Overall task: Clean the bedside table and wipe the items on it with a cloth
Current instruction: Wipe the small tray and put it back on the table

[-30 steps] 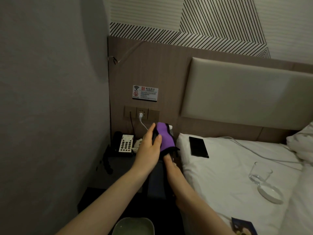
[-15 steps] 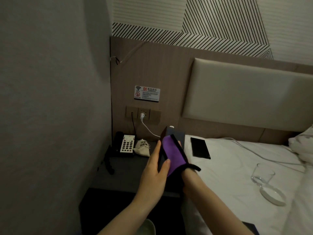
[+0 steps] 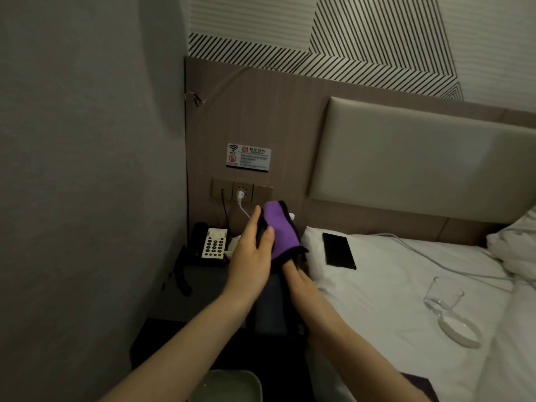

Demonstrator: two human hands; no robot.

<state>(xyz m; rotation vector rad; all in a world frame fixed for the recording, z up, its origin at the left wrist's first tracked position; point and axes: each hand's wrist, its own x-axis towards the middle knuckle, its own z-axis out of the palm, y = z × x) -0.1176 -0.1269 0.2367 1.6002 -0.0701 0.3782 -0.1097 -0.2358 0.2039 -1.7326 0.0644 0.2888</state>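
Wiping is under way above the bedside table (image 3: 203,288): a purple cloth (image 3: 280,232) with a dark edge is wrapped over the top of a dark, flat, upright item (image 3: 269,303), which stands between the two hands over the table's right side, close to the bed (image 3: 391,300). The left hand (image 3: 251,256) holds the item's left edge, thumb across the front and fingers reaching up behind. The right hand (image 3: 293,271) is mostly buried under the cloth, so I cannot tell how its fingers lie, though it seems to press the fabric on. The cloth looks soft, light and limp, best handled by bunching it in the palm; the item looks stiff and smooth, probably slippery, so gripping its side edges seems safest. Behind sit a telephone (image 3: 210,242) and a small white pouch (image 3: 233,245), a white plug (image 3: 240,195) in the wall socket above. On the bed lie a black phone (image 3: 338,250), a glass (image 3: 443,294) and a white dish (image 3: 458,329)
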